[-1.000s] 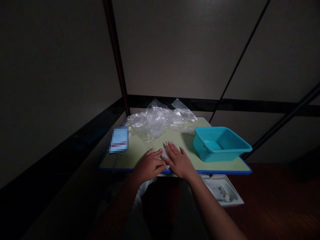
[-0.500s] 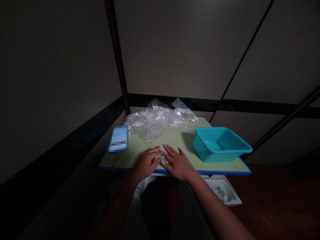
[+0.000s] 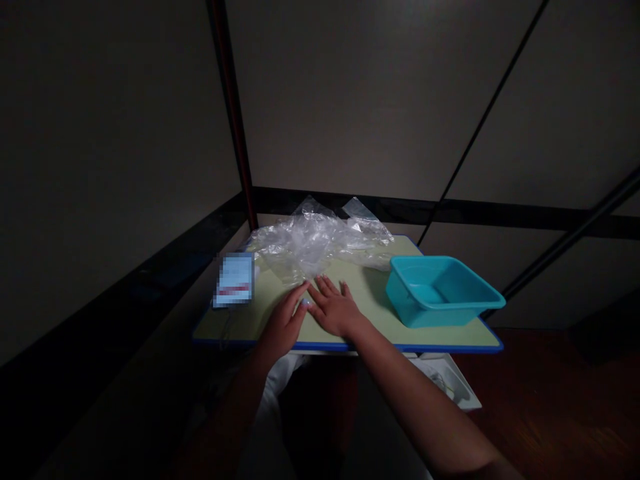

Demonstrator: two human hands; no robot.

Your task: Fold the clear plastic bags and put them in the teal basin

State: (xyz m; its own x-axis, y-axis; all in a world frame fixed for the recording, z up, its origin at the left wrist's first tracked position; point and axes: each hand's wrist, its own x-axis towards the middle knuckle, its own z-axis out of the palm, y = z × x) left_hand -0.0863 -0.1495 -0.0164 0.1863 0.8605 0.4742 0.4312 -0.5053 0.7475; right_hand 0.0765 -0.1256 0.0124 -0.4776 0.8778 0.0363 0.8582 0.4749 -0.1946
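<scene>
My right hand (image 3: 334, 310) lies palm down on the small table with its fingers spread. My left hand (image 3: 284, 325) is beside it, tilted on edge, its fingers stretched forward and the thumb apart. The fingertips of both hands are close together at the near edge of a heap of clear plastic bags (image 3: 310, 243). Whether they touch the nearest bag I cannot tell. Anything under the palms is hidden.
The pale green table (image 3: 367, 327) has a blue rim. A turquoise plastic basin (image 3: 443, 313) stands on its right side, and a phone with a blurred screen (image 3: 234, 280) is at its left. A white open drawer (image 3: 460, 383) juts out below. Walls close in behind and to the left.
Both hands have shifted forward and left, toward the bag heap. A bit of clear plastic seen between the hands before no longer shows. The basin and bags stay in place.
</scene>
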